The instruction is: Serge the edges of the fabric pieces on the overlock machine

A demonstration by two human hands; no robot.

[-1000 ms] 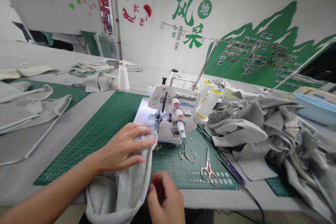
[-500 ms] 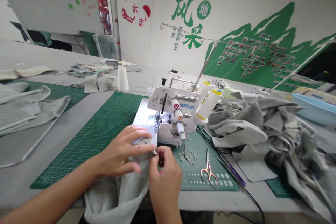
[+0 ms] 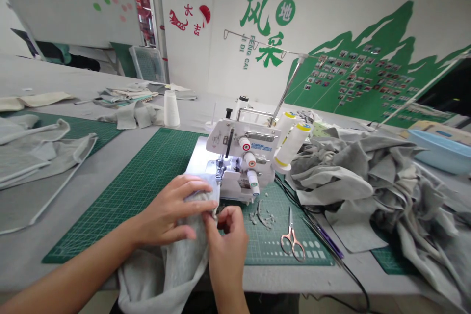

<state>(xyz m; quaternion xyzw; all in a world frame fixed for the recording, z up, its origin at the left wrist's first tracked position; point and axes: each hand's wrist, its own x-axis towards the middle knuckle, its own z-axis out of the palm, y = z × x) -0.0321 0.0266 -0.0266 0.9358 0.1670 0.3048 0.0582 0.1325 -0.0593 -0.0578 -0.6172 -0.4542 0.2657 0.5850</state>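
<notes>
Where the grey fabric (image 3: 176,267) meets the sewing machine (image 3: 239,157): a person is feeding a bunched layer toward the machine's needle, working close in front of it.

Left hand (image 3: 167,206): lying open on the fabric just in front of the machine, fingers extended and close together, pressing down on the cloth without gripping it.

Right hand (image 3: 226,238): curling in just to the right of the left hand, fingertips pinching the fabric's edge, nearly closed on it.

Fabric: running from the machine's front, under both hands, and drooping over the table's (image 3: 37,270) near edge.

Under the machine: a green cutting mat (image 3: 117,221) is lying flat, carrying the machine and the work.

Right of the machine: thread cones (image 3: 292,144) are standing at its back corner, a heap of grey cloth (image 3: 346,171) is sprawling farther along, and gold-handled scissors (image 3: 290,240) are lying on the mat near loose fabric scraps (image 3: 262,216).

Left of the machine: flat grey cloth pieces (image 3: 37,152) are lying well apart from the hands, while a white thread cone (image 3: 171,109) is standing behind them, beyond the mat.
</notes>
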